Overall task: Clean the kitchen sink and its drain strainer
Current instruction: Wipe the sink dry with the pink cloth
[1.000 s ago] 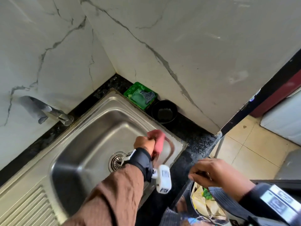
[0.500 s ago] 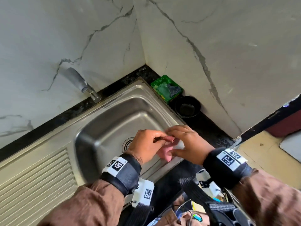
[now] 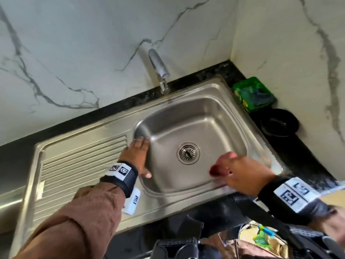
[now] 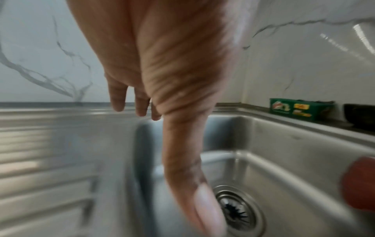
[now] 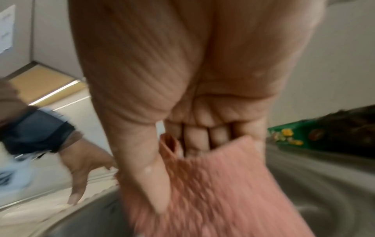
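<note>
The steel sink (image 3: 235, 101) has a round drain strainer (image 3: 188, 153) in the middle of its basin, also seen low in the left wrist view as the strainer (image 4: 237, 208). My left hand (image 3: 137, 156) lies open with straight fingers on the sink's left rim, thumb hanging over the basin edge (image 4: 192, 192). My right hand (image 3: 240, 172) grips a folded pink cloth (image 3: 217, 170) over the basin's near right side. In the right wrist view the thumb and curled fingers pinch the pink cloth (image 5: 219, 184).
A chrome tap (image 3: 158, 69) stands behind the basin. The ribbed drainboard (image 3: 74, 165) lies to the left. A green soap box (image 3: 253, 94) and a black bowl (image 3: 279, 122) sit on the dark counter at the right, by the marble wall corner.
The cloth has passed from both hands to the right hand alone. My left hand moved left onto the sink's rim. The head view swung left and now looks squarely at the sink.
</note>
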`<act>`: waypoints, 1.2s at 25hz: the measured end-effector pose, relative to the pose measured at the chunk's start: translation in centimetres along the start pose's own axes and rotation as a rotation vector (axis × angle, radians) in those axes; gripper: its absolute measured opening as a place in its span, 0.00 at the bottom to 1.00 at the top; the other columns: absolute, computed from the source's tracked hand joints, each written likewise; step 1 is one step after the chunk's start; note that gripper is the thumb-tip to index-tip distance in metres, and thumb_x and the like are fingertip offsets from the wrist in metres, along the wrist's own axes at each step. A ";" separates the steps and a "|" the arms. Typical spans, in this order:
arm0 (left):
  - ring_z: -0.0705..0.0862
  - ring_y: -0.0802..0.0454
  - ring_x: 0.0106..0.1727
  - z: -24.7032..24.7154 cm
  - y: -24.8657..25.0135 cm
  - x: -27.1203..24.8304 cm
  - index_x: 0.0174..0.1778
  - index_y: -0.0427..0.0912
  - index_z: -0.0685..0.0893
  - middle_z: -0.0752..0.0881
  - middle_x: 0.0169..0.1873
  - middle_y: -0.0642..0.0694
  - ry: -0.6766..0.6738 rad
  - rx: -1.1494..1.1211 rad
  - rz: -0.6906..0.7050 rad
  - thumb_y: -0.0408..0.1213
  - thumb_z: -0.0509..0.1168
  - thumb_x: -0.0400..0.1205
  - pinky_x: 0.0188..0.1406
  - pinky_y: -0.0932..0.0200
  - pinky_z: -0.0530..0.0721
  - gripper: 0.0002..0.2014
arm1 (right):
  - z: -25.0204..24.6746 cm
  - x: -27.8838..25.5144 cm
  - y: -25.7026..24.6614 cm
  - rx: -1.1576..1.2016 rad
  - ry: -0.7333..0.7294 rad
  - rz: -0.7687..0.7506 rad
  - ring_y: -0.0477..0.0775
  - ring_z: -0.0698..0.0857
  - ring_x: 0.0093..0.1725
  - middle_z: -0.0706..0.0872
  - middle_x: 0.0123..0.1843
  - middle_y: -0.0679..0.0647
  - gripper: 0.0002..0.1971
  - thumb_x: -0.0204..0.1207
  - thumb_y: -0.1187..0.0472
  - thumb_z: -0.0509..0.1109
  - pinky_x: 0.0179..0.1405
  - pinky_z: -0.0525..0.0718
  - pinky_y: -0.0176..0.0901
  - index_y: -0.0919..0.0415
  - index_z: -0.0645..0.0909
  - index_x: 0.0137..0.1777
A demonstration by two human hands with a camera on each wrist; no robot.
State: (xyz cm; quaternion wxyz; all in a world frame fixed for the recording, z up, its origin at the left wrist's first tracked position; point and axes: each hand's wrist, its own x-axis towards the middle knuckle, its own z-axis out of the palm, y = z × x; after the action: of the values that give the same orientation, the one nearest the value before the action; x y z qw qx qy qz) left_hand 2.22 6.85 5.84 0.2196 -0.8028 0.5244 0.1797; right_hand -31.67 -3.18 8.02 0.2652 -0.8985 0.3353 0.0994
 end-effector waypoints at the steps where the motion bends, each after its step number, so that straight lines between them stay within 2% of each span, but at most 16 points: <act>1: 0.47 0.40 0.87 -0.1 -1.4 -0.1 0.86 0.43 0.39 0.42 0.86 0.42 -0.074 0.069 -0.048 0.55 0.85 0.56 0.83 0.40 0.57 0.74 | 1.1 0.5 -1.1 -0.055 -0.125 0.005 0.54 0.86 0.47 0.81 0.53 0.48 0.08 0.72 0.52 0.62 0.42 0.84 0.43 0.44 0.77 0.51; 3: 0.41 0.38 0.86 -0.4 -3.1 -0.4 0.85 0.39 0.34 0.36 0.85 0.39 -0.177 0.162 -0.110 0.53 0.86 0.55 0.84 0.37 0.51 0.77 | 2.2 1.8 -3.1 -0.083 -0.242 0.038 0.58 0.88 0.53 0.86 0.54 0.51 0.11 0.73 0.55 0.65 0.50 0.84 0.47 0.48 0.78 0.55; 5: 0.39 0.38 0.86 -0.4 -4.0 -0.1 0.84 0.35 0.33 0.36 0.85 0.37 -0.234 0.202 -0.148 0.50 0.85 0.62 0.84 0.37 0.49 0.73 | 2.7 3.4 -4.5 0.005 -0.251 0.054 0.58 0.87 0.54 0.88 0.54 0.52 0.10 0.74 0.54 0.66 0.53 0.83 0.47 0.47 0.80 0.55; 7: 0.40 0.38 0.86 -0.2 -4.4 0.4 0.84 0.34 0.34 0.36 0.85 0.37 -0.247 0.208 -0.160 0.45 0.80 0.70 0.84 0.37 0.50 0.64 | 3.3 5.4 -5.0 0.264 -0.199 0.065 0.52 0.88 0.52 0.90 0.52 0.49 0.09 0.73 0.51 0.72 0.53 0.85 0.44 0.49 0.83 0.52; 9: 0.39 0.38 0.86 0.1 -4.8 1.3 0.84 0.33 0.34 0.35 0.85 0.37 -0.235 0.191 -0.148 0.41 0.76 0.75 0.84 0.38 0.49 0.59 | 4.0 8.0 -5.2 0.607 -0.168 0.062 0.49 0.90 0.53 0.92 0.51 0.49 0.09 0.73 0.58 0.76 0.57 0.86 0.44 0.51 0.87 0.52; 11: 0.37 0.38 0.86 0.4 -5.2 2.0 0.83 0.33 0.32 0.31 0.84 0.37 -0.239 0.154 -0.138 0.38 0.74 0.77 0.85 0.38 0.47 0.57 | 4.5 11.5 -5.2 0.844 -0.068 0.127 0.47 0.90 0.48 0.93 0.48 0.50 0.09 0.71 0.60 0.79 0.58 0.87 0.53 0.52 0.89 0.50; 13: 0.34 0.35 0.85 0.6 -5.7 2.9 0.82 0.33 0.28 0.27 0.81 0.35 -0.241 0.115 -0.132 0.36 0.70 0.79 0.85 0.38 0.45 0.55 | 4.6 15.3 -5.6 0.987 0.110 0.276 0.50 0.86 0.42 0.92 0.44 0.59 0.15 0.64 0.51 0.80 0.56 0.87 0.65 0.57 0.89 0.48; 15: 0.29 0.33 0.82 1.3 -6.5 3.7 0.79 0.32 0.24 0.23 0.79 0.33 -0.254 0.022 -0.125 0.39 0.70 0.80 0.84 0.37 0.41 0.57 | 4.0 18.8 -6.7 1.129 0.312 0.392 0.51 0.88 0.48 0.93 0.49 0.60 0.22 0.66 0.50 0.78 0.61 0.86 0.63 0.56 0.88 0.59; 17: 0.21 0.30 0.77 2.1 -7.3 4.4 0.72 0.33 0.15 0.14 0.72 0.33 -0.320 0.010 -0.096 0.55 0.82 0.63 0.82 0.34 0.33 0.78 | 3.4 21.8 -8.0 0.988 0.480 0.468 0.51 0.89 0.52 0.93 0.51 0.51 0.25 0.71 0.49 0.73 0.62 0.86 0.50 0.47 0.83 0.70; 19: 0.19 0.27 0.75 2.0 -7.4 4.3 0.69 0.33 0.14 0.12 0.67 0.34 -0.369 0.005 -0.068 0.61 0.84 0.51 0.78 0.34 0.30 0.85 | 3.8 24.1 -9.7 0.789 0.509 0.506 0.59 0.87 0.50 0.90 0.48 0.55 0.20 0.77 0.53 0.67 0.56 0.84 0.45 0.49 0.83 0.68; 22: 0.22 0.28 0.78 1.8 -7.3 4.8 0.77 0.36 0.19 0.17 0.74 0.32 -0.311 -0.089 -0.069 0.50 0.76 0.74 0.81 0.32 0.33 0.67 | 7.7 26.8 -12.0 0.377 0.140 0.256 0.60 0.84 0.49 0.85 0.47 0.62 0.08 0.80 0.62 0.64 0.44 0.74 0.42 0.60 0.85 0.45; 23: 0.23 0.28 0.79 1.7 -7.3 4.9 0.79 0.36 0.21 0.18 0.75 0.33 -0.301 -0.104 -0.062 0.46 0.71 0.79 0.82 0.32 0.36 0.60 | 8.9 27.0 -12.2 0.246 0.000 0.165 0.62 0.85 0.53 0.87 0.52 0.64 0.09 0.80 0.62 0.64 0.45 0.74 0.42 0.64 0.86 0.48; 25: 0.21 0.26 0.76 1.3 -7.7 5.1 0.77 0.37 0.18 0.15 0.72 0.32 -0.338 -0.078 -0.050 0.48 0.75 0.75 0.79 0.30 0.30 0.66 | 10.0 27.1 -11.8 0.120 -0.107 0.135 0.65 0.86 0.61 0.88 0.60 0.63 0.14 0.81 0.62 0.62 0.53 0.79 0.44 0.65 0.85 0.60; 27: 0.16 0.24 0.72 0.9 -7.9 4.9 0.71 0.37 0.13 0.11 0.68 0.30 -0.433 -0.047 -0.020 0.54 0.84 0.59 0.72 0.31 0.24 0.81 | 11.7 27.5 -11.0 0.131 -0.031 0.089 0.64 0.85 0.63 0.88 0.64 0.60 0.18 0.79 0.61 0.61 0.57 0.80 0.44 0.57 0.83 0.66; 28: 0.16 0.24 0.71 0.6 -7.8 4.8 0.71 0.38 0.12 0.11 0.68 0.30 -0.438 -0.064 -0.022 0.54 0.86 0.56 0.71 0.32 0.23 0.83 | 12.8 27.7 -11.0 0.102 -0.016 0.020 0.62 0.83 0.68 0.84 0.70 0.59 0.22 0.77 0.60 0.61 0.64 0.80 0.45 0.54 0.80 0.71; 30: 0.18 0.25 0.74 0.8 -7.7 4.7 0.74 0.39 0.14 0.12 0.70 0.30 -0.408 -0.121 -0.053 0.53 0.83 0.63 0.74 0.32 0.25 0.78 | 16.1 28.5 -10.8 -0.057 -0.085 -0.207 0.62 0.70 0.81 0.69 0.83 0.59 0.31 0.76 0.55 0.60 0.78 0.70 0.53 0.56 0.70 0.81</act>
State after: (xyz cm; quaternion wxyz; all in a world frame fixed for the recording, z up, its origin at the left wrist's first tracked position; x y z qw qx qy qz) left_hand 11.05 6.40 4.02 0.2771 -0.7751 0.4358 0.3640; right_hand -3.11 -3.25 -11.22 0.2624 -0.9305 0.2265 0.1188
